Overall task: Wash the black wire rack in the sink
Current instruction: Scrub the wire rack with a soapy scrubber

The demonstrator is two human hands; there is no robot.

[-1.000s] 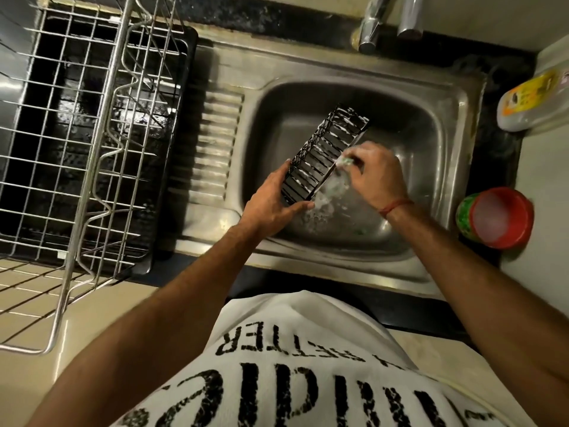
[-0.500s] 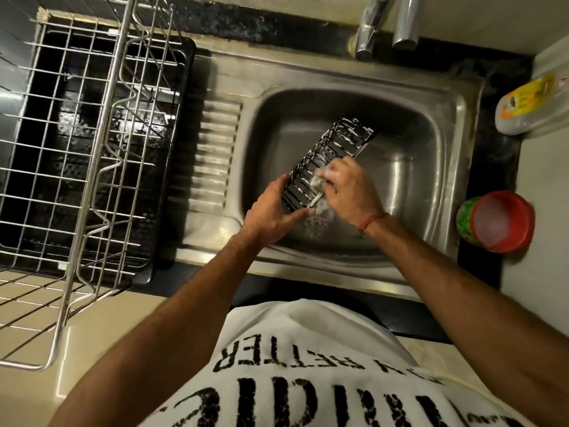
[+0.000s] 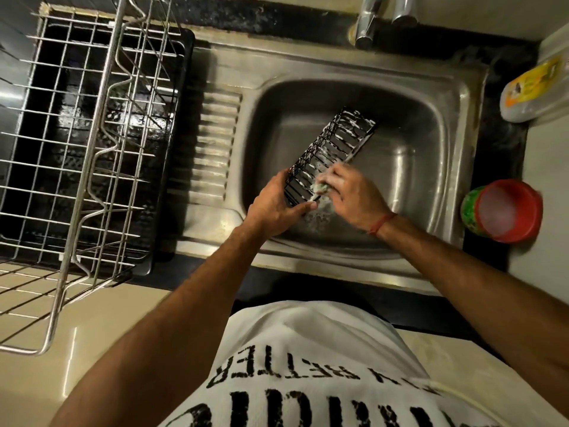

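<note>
The scrubbing step is in hand. The left hand (image 3: pixel 275 208) grips the near end of the black wire rack (image 3: pixel 331 155), which is tilted over the sink (image 3: pixel 455 87). The right hand (image 3: pixel 354 195) pinches a soapy scrubber (image 3: pixel 321 188) against its near wires. The rack's long axis runs from near-left to far-right, far end pointing at the back right corner. Next likely calls for strokes toward that foamy far end.
</note>
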